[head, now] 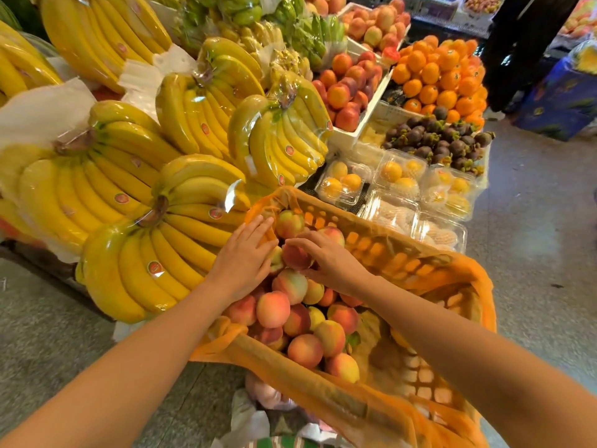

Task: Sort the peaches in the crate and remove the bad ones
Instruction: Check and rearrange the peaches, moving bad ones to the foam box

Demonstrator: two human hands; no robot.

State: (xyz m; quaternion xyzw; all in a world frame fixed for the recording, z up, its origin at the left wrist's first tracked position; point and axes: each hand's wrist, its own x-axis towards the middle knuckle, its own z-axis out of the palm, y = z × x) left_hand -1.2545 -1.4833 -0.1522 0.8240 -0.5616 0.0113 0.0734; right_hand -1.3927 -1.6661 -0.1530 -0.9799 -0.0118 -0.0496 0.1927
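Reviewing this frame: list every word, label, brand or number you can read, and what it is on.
No text reads legibly.
Red oval stickers on the banana bunches: print too small to read.
Small stickers on some oranges: too small.
Blue carton: markings blurred.
Orange crate and the peach in the right hand: no labels seen.
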